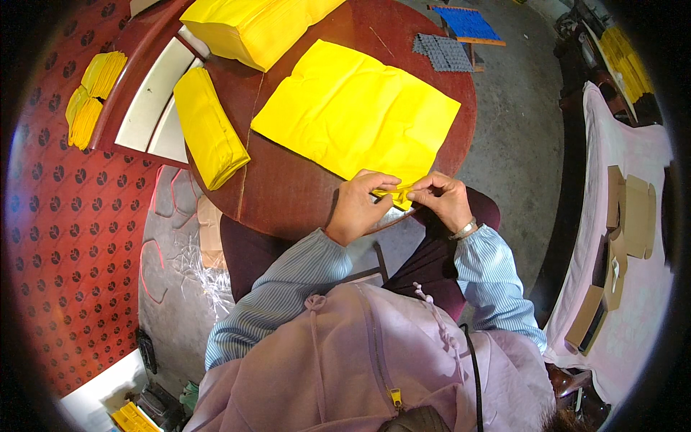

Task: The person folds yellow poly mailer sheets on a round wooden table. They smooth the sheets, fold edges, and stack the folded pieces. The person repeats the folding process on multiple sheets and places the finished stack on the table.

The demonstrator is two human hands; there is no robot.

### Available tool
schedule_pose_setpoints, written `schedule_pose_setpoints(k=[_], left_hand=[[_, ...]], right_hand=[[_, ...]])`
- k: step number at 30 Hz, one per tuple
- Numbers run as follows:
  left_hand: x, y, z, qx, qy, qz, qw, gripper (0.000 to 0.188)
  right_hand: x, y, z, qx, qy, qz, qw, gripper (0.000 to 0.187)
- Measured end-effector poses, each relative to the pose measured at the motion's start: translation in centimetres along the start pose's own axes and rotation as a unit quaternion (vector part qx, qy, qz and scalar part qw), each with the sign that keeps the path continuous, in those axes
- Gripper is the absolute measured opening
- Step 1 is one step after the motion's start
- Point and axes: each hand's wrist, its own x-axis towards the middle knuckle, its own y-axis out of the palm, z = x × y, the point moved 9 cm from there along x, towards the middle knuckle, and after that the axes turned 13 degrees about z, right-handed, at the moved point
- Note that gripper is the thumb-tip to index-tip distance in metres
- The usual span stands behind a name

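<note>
A wide yellow sheet [353, 108], creased and looking like thin cloth, lies spread on the round red-brown table [277, 191]. Its near edge is bunched up at the table's front rim. There my left hand [356, 207] pinches the edge between thumb and fingers. Close beside it, my right hand [445, 201] grips the same gathered bit with thumb and forefinger. Whether something small is also between the fingertips, I cannot tell. To the left of the sheet sits a folded yellow bundle [209, 129], and a thicker yellow stack [248, 36] stands at the far side.
Grey textured pieces [443, 52] lie at the table's far right edge, with a blue mat [469, 24] beyond. Opened cardboard boxes [637, 216] rest on a pale pink cloth [586, 288] at the right. More yellow bundles [93, 97] are at the far left. Pale strands [212, 288] litter the floor.
</note>
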Motion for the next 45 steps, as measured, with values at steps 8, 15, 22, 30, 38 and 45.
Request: schedule_pose_setpoints(k=[8,15,22,30,38,45], left_hand=[[0.1,0.2,1.0,-0.007,-0.031,-0.029,0.999,0.023],[0.2,0.1,1.1,-0.01,-0.045,-0.021,0.999,0.022],[0.1,0.0,0.9,-0.004,-0.031,-0.019,0.999,0.021],[-0.4,-0.1,0.3,0.052,0.015,-0.038,0.998,0.017],[-0.6,-0.3,-1.5,0.031,0.022,-0.052,0.998,0.014],[-0.6,0.1,-1.9,0.061,0.029,-0.069,0.995,0.018]], right_hand=[[-1.0,0.1,0.8,-0.005,-0.019,-0.027,0.999,0.01],[-1.4,0.3,3.2,-0.14,-0.068,-0.008,0.988,0.015],[-0.8,-0.1,0.0,0.015,0.041,0.006,0.999,0.015],[-0.7,-0.4,0.5,-0.007,0.028,0.017,0.999,0.012],[10.7,-14.2,5.7,-0.299,-0.147,-0.215,0.918,0.029],[21.7,-15.3,2.3,-0.715,0.016,-0.197,0.67,0.037]])
